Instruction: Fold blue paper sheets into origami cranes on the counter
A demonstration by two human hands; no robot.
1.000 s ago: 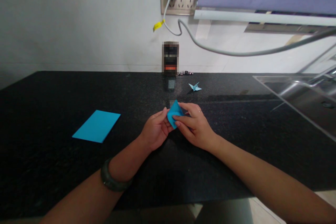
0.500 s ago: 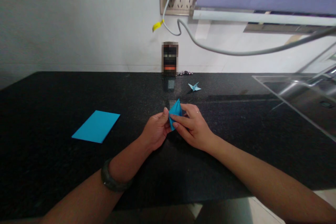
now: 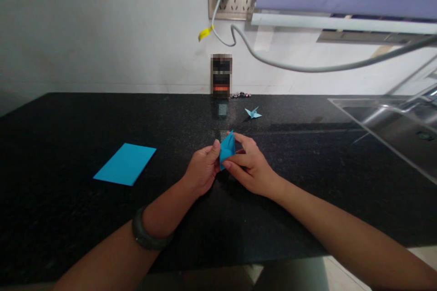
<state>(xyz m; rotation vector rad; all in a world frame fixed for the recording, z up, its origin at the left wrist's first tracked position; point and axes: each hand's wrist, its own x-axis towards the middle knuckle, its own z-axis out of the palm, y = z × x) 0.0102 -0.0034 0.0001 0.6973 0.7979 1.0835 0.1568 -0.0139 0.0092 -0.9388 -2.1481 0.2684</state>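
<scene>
Paper (image 3: 226, 148), blue and folded, was pinched by the fingers of our left hand (image 3: 202, 170) and right hand (image 3: 252, 166), which partly hid it, over a black countertop (image 3: 205, 236). Beyond this paper we had a paper bird (image 3: 253, 113); to its left, a blue sheet (image 3: 125, 164); well right, a sink (image 3: 396, 132); farthest behind, a white wall (image 3: 102, 32).

The folded blue paper (image 3: 227, 147) now leans farther right — the right fingers (image 3: 240, 159) have slid lower on it.
</scene>
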